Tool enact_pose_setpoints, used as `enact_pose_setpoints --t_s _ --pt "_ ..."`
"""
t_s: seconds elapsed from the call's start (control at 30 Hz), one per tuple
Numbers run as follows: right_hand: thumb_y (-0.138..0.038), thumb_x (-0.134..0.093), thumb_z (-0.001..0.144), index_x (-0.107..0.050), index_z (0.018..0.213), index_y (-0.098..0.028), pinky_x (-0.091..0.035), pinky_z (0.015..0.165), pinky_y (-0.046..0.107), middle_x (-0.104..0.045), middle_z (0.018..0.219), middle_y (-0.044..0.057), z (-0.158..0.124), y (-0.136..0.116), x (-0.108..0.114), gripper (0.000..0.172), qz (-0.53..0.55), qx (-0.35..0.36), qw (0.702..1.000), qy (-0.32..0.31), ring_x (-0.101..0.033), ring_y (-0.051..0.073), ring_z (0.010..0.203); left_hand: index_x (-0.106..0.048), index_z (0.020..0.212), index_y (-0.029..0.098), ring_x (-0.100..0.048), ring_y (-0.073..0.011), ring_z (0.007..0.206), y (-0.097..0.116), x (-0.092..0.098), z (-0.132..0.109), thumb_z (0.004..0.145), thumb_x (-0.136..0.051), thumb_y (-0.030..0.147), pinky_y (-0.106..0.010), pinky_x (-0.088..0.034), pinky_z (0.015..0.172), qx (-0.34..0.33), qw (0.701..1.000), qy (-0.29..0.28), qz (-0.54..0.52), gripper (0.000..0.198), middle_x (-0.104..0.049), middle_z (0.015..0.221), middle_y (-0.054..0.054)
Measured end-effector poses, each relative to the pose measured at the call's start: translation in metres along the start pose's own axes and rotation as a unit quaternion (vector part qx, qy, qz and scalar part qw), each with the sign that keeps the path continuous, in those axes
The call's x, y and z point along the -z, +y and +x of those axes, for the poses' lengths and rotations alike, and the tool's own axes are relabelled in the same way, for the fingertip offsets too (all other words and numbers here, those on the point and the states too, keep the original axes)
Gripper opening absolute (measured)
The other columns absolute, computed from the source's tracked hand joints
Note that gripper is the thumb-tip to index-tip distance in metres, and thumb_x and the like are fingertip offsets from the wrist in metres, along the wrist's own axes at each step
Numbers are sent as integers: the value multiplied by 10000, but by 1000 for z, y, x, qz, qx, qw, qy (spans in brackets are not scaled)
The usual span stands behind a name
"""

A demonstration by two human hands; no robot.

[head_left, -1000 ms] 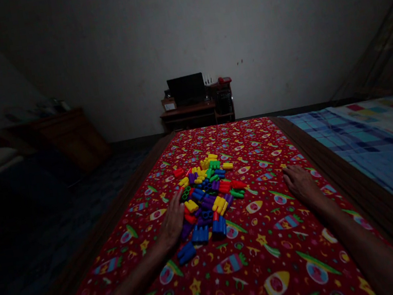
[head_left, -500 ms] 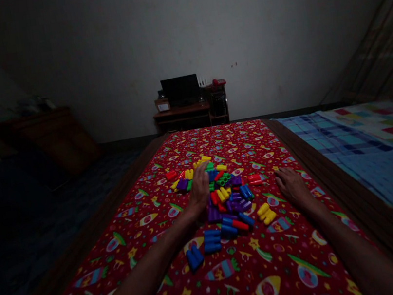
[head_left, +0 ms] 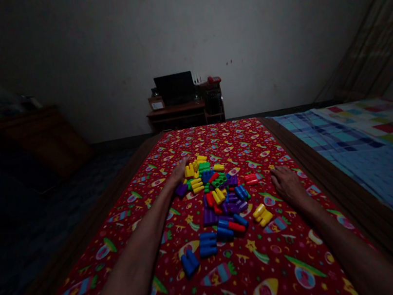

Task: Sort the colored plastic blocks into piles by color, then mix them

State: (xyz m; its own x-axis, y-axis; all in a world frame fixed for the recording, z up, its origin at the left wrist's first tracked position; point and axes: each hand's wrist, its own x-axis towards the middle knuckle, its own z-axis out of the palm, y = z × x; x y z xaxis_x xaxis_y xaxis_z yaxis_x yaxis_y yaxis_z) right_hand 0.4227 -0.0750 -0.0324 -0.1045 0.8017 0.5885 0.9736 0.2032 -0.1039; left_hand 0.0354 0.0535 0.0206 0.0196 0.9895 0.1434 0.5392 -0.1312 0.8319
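Now the left hand point(head_left: 180, 172) is pressed against the blocks point(head_left: 218, 194), fingers unclenched; the right hand point(head_left: 286, 184) is laid flat, fingers apart, on cloth point(head_left: 292, 246).

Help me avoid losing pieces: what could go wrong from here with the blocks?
The left hand lies at the far left side of the blocks; a push outward could send some toward the left edge of the red cloth and onto the dark floor. The left forearm lies close by the stray blue blocks and may knock them. In this dim light, purple and blue pieces could be mixed up.
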Motion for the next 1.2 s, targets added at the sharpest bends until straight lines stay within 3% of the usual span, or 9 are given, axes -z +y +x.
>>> enact_pose_setpoints --t_s 0.13,0.27,0.4,0.6,0.73,0.8,0.9,1.03,1.2 --pt "-244 -383 914 -666 1040 -139 -422 956 434 -662 1118 172 0 -1 1 326 -12 0 1000 -1 -563 288 1053 -629 1211 144 -681 -250 911 24 -35 6 858 -336 685 -374 -531 834 -21 987 -139 -83 709 -733 1060 -95" --pt "-239 -397 911 -669 1032 -132 -421 972 434 -665 1120 173 -1 -1 0 317 -19 0 1000 4 -566 290 1061 -663 1177 204 -645 -261 1034 44 -45 -5 839 -427 661 -376 -489 935 -70 960 -250 -102 615 -717 1128 -63" --pt "-246 -398 907 -668 1045 -159 -439 948 446 -670 1117 157 -1 0 0 316 -17 2 1000 9 -576 288 1056 -652 1203 231 -547 -248 1223 69 -41 -33 927 -357 502 -374 -373 1081 -240 926 -290 41 487 -640 1286 -46" --pt "-250 -388 906 -671 1088 -156 -439 955 465 -668 1132 165 0 2 -1 349 9 4 1000 6 -581 294 1068 -432 1419 237 -277 -253 1431 95 -20 -132 986 -288 344 -528 -151 1176 -420 851 -200 244 470 -348 1541 -70" --pt "-246 -392 903 -669 1086 -157 -436 956 465 -667 1138 164 0 1 -2 344 10 0 1000 5 -579 294 1074 -464 1381 306 -291 -211 1428 86 -4 -206 955 -418 399 -473 -105 1205 -561 728 -283 276 439 -428 1498 -1" --pt "-246 -391 903 -671 1073 -143 -430 959 458 -665 1136 173 0 1 -1 343 7 -5 1000 1 -575 296 1074 -541 1300 316 -323 -169 1411 79 -1 -222 961 -429 360 -421 -107 1213 -581 707 -281 290 360 -481 1459 28" --pt "-244 -388 905 -667 1069 -126 -424 962 443 -659 1142 186 1 0 1 344 2 -8 1000 -5 -571 293 1074 -585 1234 335 -352 -158 1396 74 -5 -212 963 -461 301 -405 -150 1202 -569 715 -250 321 301 -489 1452 46" --pt "-246 -383 916 -665 1049 -139 -421 963 419 -668 1113 166 1 0 2 330 5 -3 1000 -17 -577 273 1052 -536 1291 387 -353 -192 1399 75 -17 -163 927 -547 296 -431 -236 1162 -562 715 -246 335 375 -466 1471 23" --pt "-232 -390 914 -662 1053 -147 -423 952 410 -669 1098 158 1 1 3 316 8 4 1000 -13 -580 264 1046 -513 1318 403 -332 -223 1410 72 -24 -121 914 -557 292 -478 -195 1175 -555 726 -228 337 421 -429 1497 18"
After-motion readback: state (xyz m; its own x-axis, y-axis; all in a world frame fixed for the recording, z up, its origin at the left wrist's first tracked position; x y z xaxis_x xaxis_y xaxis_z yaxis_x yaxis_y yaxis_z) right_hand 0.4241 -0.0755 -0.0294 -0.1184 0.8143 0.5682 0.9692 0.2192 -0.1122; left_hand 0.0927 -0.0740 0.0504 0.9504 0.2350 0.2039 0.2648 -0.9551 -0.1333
